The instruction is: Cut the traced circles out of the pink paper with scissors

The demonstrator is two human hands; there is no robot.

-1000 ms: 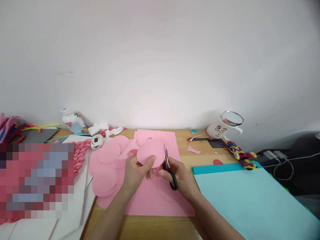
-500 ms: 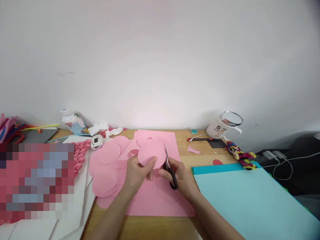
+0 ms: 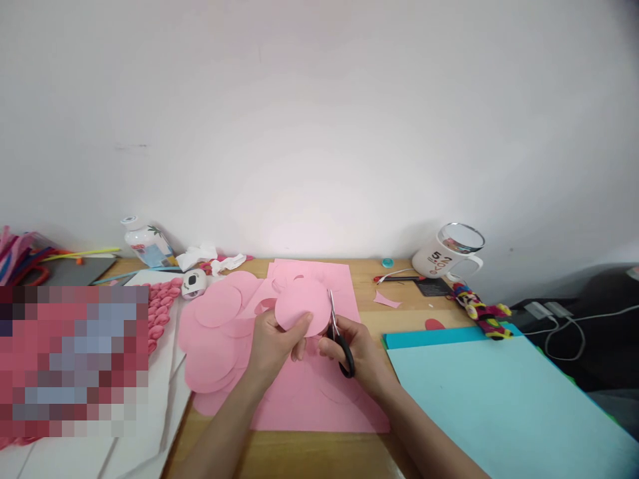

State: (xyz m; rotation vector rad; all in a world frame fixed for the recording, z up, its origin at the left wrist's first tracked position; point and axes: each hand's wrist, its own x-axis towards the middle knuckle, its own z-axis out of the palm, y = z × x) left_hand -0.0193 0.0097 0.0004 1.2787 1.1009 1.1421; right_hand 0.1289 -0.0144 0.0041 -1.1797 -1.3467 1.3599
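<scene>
My left hand [image 3: 277, 342] pinches a pink paper circle [image 3: 302, 303], its thumb lying on the near edge. In my right hand [image 3: 357, 352] is a pair of black-handled scissors [image 3: 344, 352], fingers wrapped round the handles. The metal blades point up and away, right at the circle's right edge; whether they bite into the paper I cannot tell. Below both hands lies a large pink paper sheet [image 3: 319, 416] with curved outlines. Several cut pink circles [image 3: 210, 359] overlap in a pile to the left of my left hand.
Light blue sheets [image 3: 489, 399] lie at the right, with a small doll [image 3: 482, 309] on their far edge. A white mug [image 3: 439, 253] stands near the wall. At the left are white paper [image 3: 150, 412], a white bottle [image 3: 144, 243] and crumpled tissue [image 3: 197, 256]. A pink scrap [image 3: 387, 300] lies beyond the sheets.
Almost nothing differs. The circle and scissors stay in the same grip, with only a very slight shift of the scissors' handles and the circle.
</scene>
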